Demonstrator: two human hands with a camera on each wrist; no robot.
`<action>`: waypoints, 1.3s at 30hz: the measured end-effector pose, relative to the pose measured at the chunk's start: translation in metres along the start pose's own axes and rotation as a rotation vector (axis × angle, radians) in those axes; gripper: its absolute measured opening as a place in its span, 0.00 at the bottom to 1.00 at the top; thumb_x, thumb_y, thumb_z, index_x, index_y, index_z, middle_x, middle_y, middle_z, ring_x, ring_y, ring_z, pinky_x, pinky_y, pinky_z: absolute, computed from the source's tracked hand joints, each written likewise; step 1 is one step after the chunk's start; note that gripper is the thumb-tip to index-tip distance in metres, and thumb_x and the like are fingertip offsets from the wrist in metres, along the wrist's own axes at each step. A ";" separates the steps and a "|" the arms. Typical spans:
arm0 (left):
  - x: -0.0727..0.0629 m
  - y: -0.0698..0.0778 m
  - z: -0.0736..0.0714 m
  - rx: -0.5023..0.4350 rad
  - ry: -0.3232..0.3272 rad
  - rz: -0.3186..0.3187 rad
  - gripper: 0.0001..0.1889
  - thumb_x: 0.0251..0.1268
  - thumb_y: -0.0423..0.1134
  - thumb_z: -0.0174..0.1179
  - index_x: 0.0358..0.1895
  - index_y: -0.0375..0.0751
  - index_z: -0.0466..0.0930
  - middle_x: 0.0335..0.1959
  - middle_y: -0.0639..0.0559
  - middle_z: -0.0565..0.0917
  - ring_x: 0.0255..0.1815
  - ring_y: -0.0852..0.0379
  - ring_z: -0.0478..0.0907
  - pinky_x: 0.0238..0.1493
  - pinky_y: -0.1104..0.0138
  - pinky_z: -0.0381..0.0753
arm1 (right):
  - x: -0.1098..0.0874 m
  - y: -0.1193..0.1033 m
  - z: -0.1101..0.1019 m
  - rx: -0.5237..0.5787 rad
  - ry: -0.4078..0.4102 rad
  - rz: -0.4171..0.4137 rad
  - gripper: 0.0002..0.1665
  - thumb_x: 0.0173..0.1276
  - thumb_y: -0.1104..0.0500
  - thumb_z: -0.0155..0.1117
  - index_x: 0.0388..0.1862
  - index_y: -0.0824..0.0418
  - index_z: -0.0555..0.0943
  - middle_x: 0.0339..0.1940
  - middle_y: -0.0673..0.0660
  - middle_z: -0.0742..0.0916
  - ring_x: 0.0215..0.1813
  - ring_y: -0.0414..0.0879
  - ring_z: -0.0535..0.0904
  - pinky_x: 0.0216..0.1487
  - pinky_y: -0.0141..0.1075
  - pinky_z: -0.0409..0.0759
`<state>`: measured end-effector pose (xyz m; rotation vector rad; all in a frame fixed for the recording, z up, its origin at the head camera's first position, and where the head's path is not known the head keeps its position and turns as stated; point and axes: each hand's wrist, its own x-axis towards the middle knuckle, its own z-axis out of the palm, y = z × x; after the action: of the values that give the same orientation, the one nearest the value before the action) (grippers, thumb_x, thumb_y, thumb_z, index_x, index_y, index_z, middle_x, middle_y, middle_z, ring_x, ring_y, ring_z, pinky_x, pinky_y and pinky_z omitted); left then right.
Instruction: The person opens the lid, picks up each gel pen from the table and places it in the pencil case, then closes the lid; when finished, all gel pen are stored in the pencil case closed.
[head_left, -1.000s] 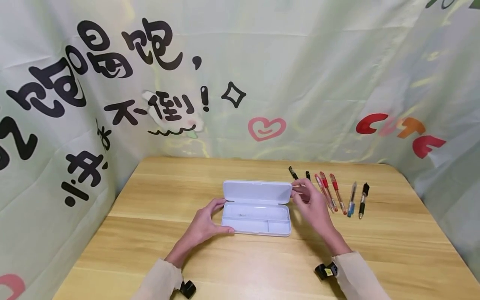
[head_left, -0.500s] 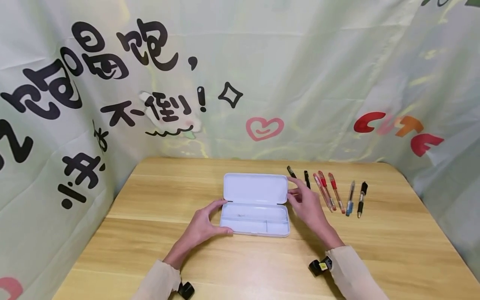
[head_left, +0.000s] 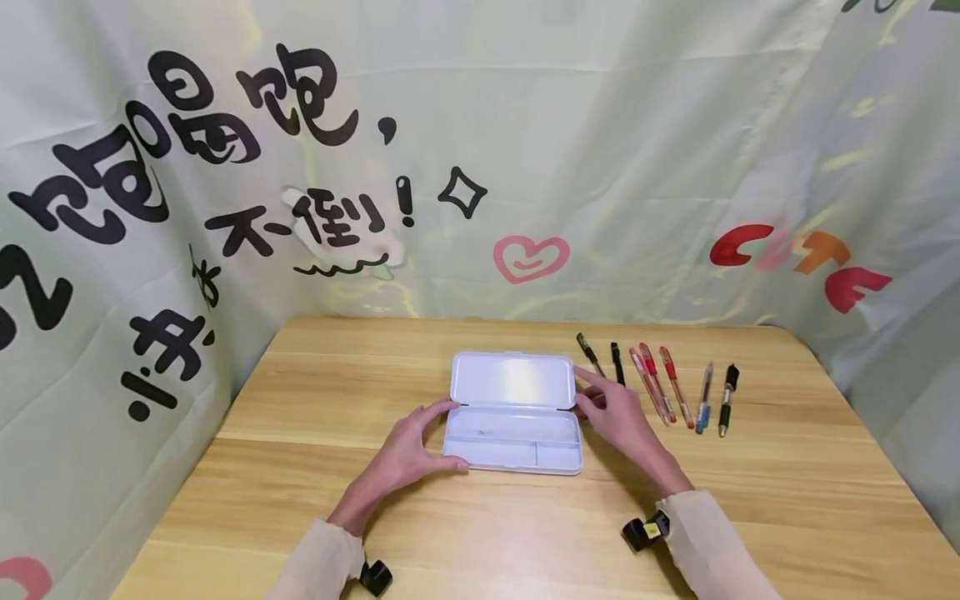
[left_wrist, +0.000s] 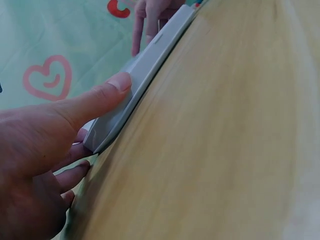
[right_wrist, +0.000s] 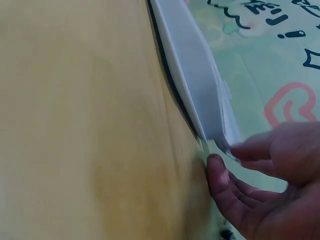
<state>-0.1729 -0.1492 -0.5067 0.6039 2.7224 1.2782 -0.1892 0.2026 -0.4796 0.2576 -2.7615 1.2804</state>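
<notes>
A white pencil case [head_left: 491, 452] lies unfolded on the table, its hinged lid [head_left: 487, 379] tipped back and a glare spot on its inside. Dividers split the bottom tray into compartments, and nothing large lies in it. My left hand [head_left: 405, 446] grips the left end, thumb on the front edge and fingers toward the back corner. At the lid's right edge my right hand [head_left: 618, 417] holds on with bent fingers. In the right wrist view, fingertips of the right hand [right_wrist: 265, 185] meet the lid's corner; their exact contact is partly hidden.
Right of the case lie several pens: black ones [head_left: 617, 363] at the back, red ones [head_left: 672, 383] in the middle, a blue-capped pen [head_left: 704, 400] and a black pen [head_left: 727, 400] farther right. A printed cloth [head_left: 637, 167] hangs behind the wooden table [head_left: 337, 367].
The lid has swung further back since one second ago, then risen very slightly. My right hand has followed it, shifting a little left. The left hand keeps its place.
</notes>
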 end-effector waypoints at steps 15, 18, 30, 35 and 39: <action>0.001 -0.005 0.000 0.007 -0.010 0.043 0.50 0.44 0.62 0.80 0.73 0.50 0.71 0.72 0.48 0.73 0.74 0.46 0.67 0.72 0.44 0.66 | 0.009 -0.005 -0.002 -0.130 -0.125 0.039 0.25 0.78 0.64 0.56 0.70 0.69 0.75 0.18 0.52 0.75 0.21 0.43 0.67 0.20 0.31 0.64; 0.002 -0.006 0.000 0.003 -0.004 0.063 0.49 0.44 0.61 0.81 0.72 0.49 0.72 0.71 0.50 0.74 0.73 0.47 0.69 0.71 0.45 0.67 | 0.009 -0.005 -0.002 -0.127 -0.130 0.041 0.24 0.78 0.64 0.56 0.70 0.69 0.75 0.19 0.52 0.76 0.21 0.44 0.68 0.21 0.31 0.65; 0.005 -0.004 0.003 -0.030 -0.003 0.076 0.48 0.43 0.60 0.82 0.70 0.48 0.73 0.69 0.49 0.76 0.71 0.45 0.70 0.70 0.43 0.67 | -0.001 0.000 -0.015 0.028 -0.194 0.008 0.30 0.78 0.62 0.60 0.75 0.69 0.69 0.34 0.57 0.86 0.29 0.45 0.79 0.28 0.35 0.79; 0.005 -0.005 0.002 -0.029 0.004 0.068 0.48 0.43 0.60 0.82 0.71 0.47 0.73 0.69 0.48 0.75 0.72 0.44 0.69 0.70 0.43 0.67 | -0.009 0.003 -0.029 0.104 -0.207 -0.033 0.32 0.79 0.62 0.60 0.78 0.67 0.66 0.47 0.64 0.86 0.40 0.51 0.84 0.36 0.38 0.85; 0.006 -0.006 0.001 -0.025 0.009 0.081 0.48 0.43 0.59 0.82 0.70 0.46 0.73 0.69 0.47 0.75 0.71 0.44 0.70 0.70 0.43 0.67 | -0.017 0.009 -0.046 0.111 -0.096 -0.082 0.30 0.78 0.64 0.60 0.75 0.69 0.68 0.49 0.67 0.86 0.45 0.58 0.85 0.40 0.36 0.85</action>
<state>-0.1795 -0.1495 -0.5112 0.7139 2.7107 1.3340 -0.1741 0.2451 -0.4595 0.4471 -2.7292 1.4382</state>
